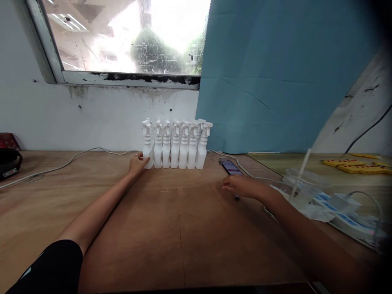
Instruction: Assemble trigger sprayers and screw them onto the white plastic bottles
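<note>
A person's left hand [137,163], fingers loosely curled, touches the base of the end white spray bottle [148,145], apparently bracing the tight row [180,145] beside it, while the blurred right hand [241,185], its grip impossible to tell, hovers just short of a smartphone [231,167] on the plywood table [171,228]

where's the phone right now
In the head view, the phone lies on the table right of the spray bottles, just beyond the right hand.
</note>
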Demonstrator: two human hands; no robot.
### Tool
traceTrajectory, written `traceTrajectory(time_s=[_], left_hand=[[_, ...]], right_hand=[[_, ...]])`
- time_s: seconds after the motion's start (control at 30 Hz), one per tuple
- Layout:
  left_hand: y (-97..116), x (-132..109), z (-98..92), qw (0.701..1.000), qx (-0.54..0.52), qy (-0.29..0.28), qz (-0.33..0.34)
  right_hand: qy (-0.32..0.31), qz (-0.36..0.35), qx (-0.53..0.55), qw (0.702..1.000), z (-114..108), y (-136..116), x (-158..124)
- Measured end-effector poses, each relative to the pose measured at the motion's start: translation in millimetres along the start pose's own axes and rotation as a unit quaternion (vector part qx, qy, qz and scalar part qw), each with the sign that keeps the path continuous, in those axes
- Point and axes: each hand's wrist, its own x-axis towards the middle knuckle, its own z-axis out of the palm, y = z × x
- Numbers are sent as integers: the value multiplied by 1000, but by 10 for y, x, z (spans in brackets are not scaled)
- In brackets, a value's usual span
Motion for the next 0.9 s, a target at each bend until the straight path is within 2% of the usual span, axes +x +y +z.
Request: traceTrajectory(time_s=[0.13, 0.2, 0.27, 0.33, 0.4, 0.5, 0.57, 0.67, 0.73, 0.83, 0.9], left_hand=[[5, -207, -255, 997, 7, 70, 10], [17, -370, -426, 995, -1, 96, 31], [80, -577, -570, 994, -13, 91, 62], [227, -825, -652, 992, -68, 46, 93], [458, -1099, -668, 973, -204, -48, 101], [867, -1485, -641, 913, -323, -247, 35], [1089, -1676, -631, 876, -346, -335, -19], [1247, -1834, -628, 859, -353, -365, -70], [1253, -1875, -618, 862, -339, -369, -76], [1215, -1895, -585, 864, -318, -382, -82], [1204, -1894, -563, 851, -327, -396, -109]], right_hand=[[77, -38, 38, 996, -176, -295, -4], [128, -51, 92, 986, -165, -425, 10], [160, -57, 189, 967, -77, -528, 54], [163, -59, 327, 929, 57, -616, 115], [143, -73, 462, 872, 192, -700, 167], [117, -102, 602, 783, 310, -820, 170], [124, -92, 669, 727, 316, -887, 118], [151, -63, 741, 651, 260, -963, 21], [167, -51, 764, 622, 224, -996, -17], [198, -6, 768, 610, 206, -1012, -23], [204, 2, 766, 610, 206, -1002, -22]])
